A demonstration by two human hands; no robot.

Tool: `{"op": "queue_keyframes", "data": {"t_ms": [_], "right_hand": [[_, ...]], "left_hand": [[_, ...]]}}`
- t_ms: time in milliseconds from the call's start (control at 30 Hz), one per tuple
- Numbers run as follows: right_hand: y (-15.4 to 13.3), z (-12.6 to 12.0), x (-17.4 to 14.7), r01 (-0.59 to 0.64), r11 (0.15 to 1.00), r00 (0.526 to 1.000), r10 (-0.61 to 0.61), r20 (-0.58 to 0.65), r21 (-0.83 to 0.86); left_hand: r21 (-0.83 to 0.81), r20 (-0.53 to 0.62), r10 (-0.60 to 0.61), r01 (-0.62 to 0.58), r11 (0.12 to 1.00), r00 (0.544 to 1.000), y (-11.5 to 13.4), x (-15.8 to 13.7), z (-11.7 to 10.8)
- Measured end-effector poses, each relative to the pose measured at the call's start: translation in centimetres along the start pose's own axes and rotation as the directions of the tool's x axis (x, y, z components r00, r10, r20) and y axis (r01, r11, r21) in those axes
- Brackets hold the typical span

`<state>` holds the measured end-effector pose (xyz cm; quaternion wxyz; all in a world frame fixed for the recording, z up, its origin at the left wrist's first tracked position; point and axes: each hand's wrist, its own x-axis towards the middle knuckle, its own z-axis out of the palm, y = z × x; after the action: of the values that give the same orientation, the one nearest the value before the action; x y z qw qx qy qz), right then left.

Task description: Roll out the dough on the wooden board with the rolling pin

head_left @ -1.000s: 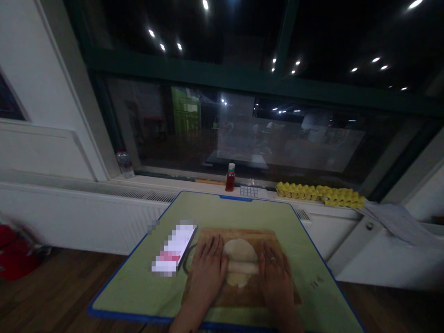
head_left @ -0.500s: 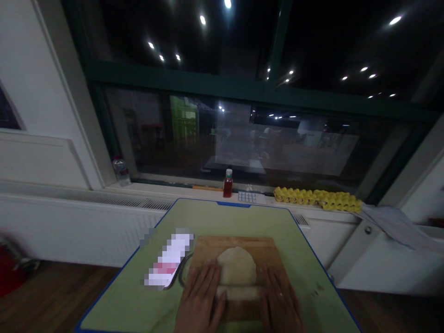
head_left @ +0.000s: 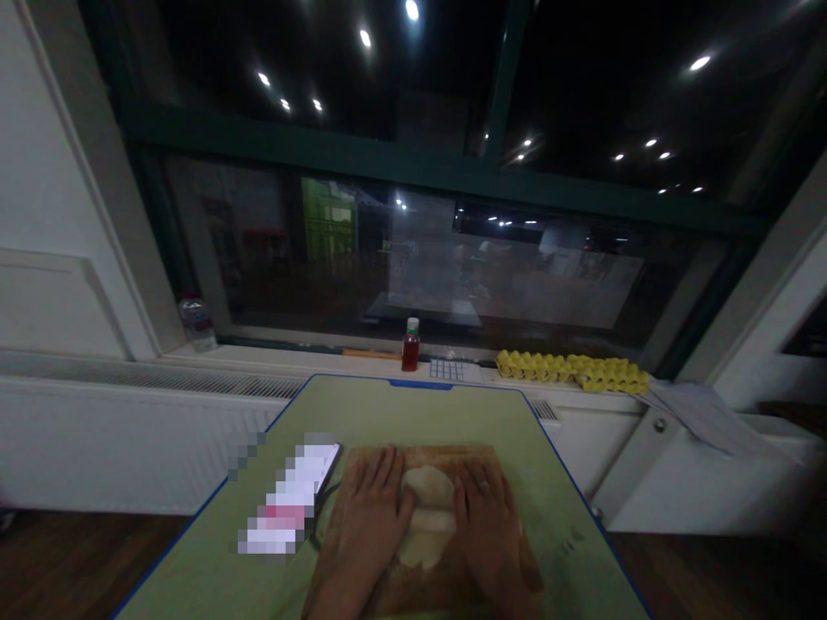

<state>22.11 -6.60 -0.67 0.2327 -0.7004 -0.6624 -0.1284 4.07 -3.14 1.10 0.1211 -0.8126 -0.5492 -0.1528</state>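
Note:
A flattened piece of pale dough (head_left: 427, 484) lies on a wooden cutting board (head_left: 404, 598). Across it runs a light rolling pin (head_left: 432, 521), with dough showing on its far and near sides. My left hand (head_left: 375, 508) rests palm down over the pin's left part, its fingers stretched forward. On the right part lies my right hand (head_left: 486, 517), also flat, with a ring on one finger. Both palms cover much of the pin. The dough's side edges are partly hidden by my hands.
The board sits on a green, blue-edged tabletop (head_left: 413, 413). Left of it lies a phone (head_left: 297, 491) with a blurred screen. Along the windowsill stand a red-brown bottle (head_left: 410, 351), yellow egg cartons (head_left: 568, 370) and a clear plastic bottle (head_left: 199, 325). A grey cloth (head_left: 698, 413) hangs at right.
Both hands and the rolling pin have moved forward over the dough. The pin was at its near edge; now dough shows on the near side too. The view has shifted slightly.

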Motion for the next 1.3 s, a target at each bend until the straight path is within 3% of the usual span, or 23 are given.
{"op": "queue_keyframes", "data": {"t_ms": [167,367,467,600,667,767,967,1133,1200,1300], "right_hand": [[0.3,0.3,-0.9,0.012,1.000,0.998,-0.012,-0.069,0.010],[2.1,1.9,-5.5,0.165,0.985,0.951,-0.175,-0.256,-0.058],[2.0,1.6,-5.3,0.153,0.985,0.956,-0.166,-0.240,-0.074],[0.7,0.2,-1.7,0.040,0.998,0.997,-0.043,-0.066,-0.047],[0.1,-0.3,0.2,0.014,0.998,1.000,-0.013,0.028,-0.056],[-0.2,-0.6,1.2,-0.002,0.997,0.997,0.007,0.077,-0.075],[0.5,-0.1,-3.6,0.076,0.992,0.994,-0.084,-0.065,-0.105],[1.1,1.3,-7.1,0.130,0.988,0.942,-0.151,-0.301,-0.088],[0.9,1.4,-6.7,0.114,0.990,0.941,-0.135,-0.310,-0.084],[0.2,0.7,-4.2,0.070,0.994,0.978,-0.084,-0.192,-0.079]], "left_hand": [[0.011,-0.111,0.100,-0.099,0.995,0.989,-0.2,-2.3,0.2],[0.116,-0.308,0.213,-0.186,0.976,0.927,-0.2,-6.1,0.6],[0.090,-0.287,0.181,-0.161,0.983,0.941,-0.1,-5.5,0.6],[-0.025,-0.139,0.104,-0.108,0.994,0.985,0.0,-2.0,-0.2],[-0.037,-0.051,0.058,-0.060,0.998,0.997,0.0,-0.4,-0.7],[-0.026,0.023,0.042,-0.042,0.999,0.999,0.2,0.3,-1.2],[-0.045,-0.133,0.101,-0.108,0.993,0.986,0.3,-4.0,0.2],[0.033,-0.245,0.169,-0.166,0.986,0.955,0.1,-6.8,1.1],[0.035,-0.230,0.158,-0.154,0.987,0.960,0.1,-6.3,0.9],[0.007,-0.153,0.142,-0.143,0.990,0.978,0.2,-4.2,0.4]]}}
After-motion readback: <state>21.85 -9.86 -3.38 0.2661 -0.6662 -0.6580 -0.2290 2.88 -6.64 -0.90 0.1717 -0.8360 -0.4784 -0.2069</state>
